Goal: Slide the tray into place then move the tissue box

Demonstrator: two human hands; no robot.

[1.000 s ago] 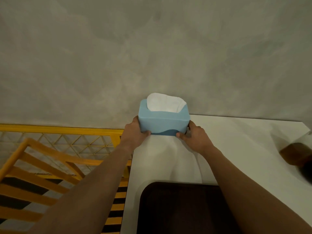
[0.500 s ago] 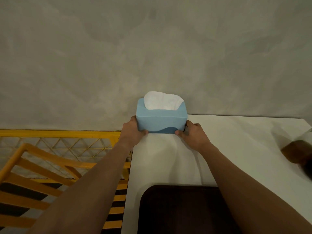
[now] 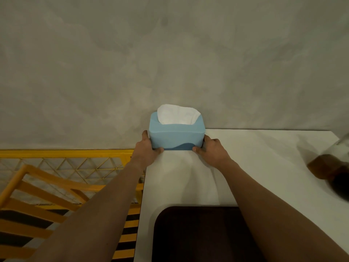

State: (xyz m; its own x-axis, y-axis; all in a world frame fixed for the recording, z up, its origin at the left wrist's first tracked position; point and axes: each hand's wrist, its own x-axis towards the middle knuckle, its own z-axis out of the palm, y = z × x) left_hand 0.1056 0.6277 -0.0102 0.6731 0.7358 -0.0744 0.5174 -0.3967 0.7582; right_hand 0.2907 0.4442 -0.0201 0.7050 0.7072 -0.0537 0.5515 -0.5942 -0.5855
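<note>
Blue tissue box (image 3: 176, 136) is held between both hands: the left hand (image 3: 147, 150) presses its left end and the right hand (image 3: 211, 149) its right end, thumbs at the lower front edge. The box stands at the far left corner of the white table (image 3: 264, 167), against the grey wall (image 3: 170, 53). The dark brown tray (image 3: 198, 235) lies near the front edge, well apart from the box.

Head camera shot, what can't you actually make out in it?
- Tray: the bottom edge cuts off its near part, and the right forearm covers its right side.
- Brown object at the right edge: blurred and cropped, so I can't tell what it is.
- Tissue box: its back and underside face away; whether it touches the wall is unclear.
- Left hand and right hand: the box hides the fingers at its ends.
</note>
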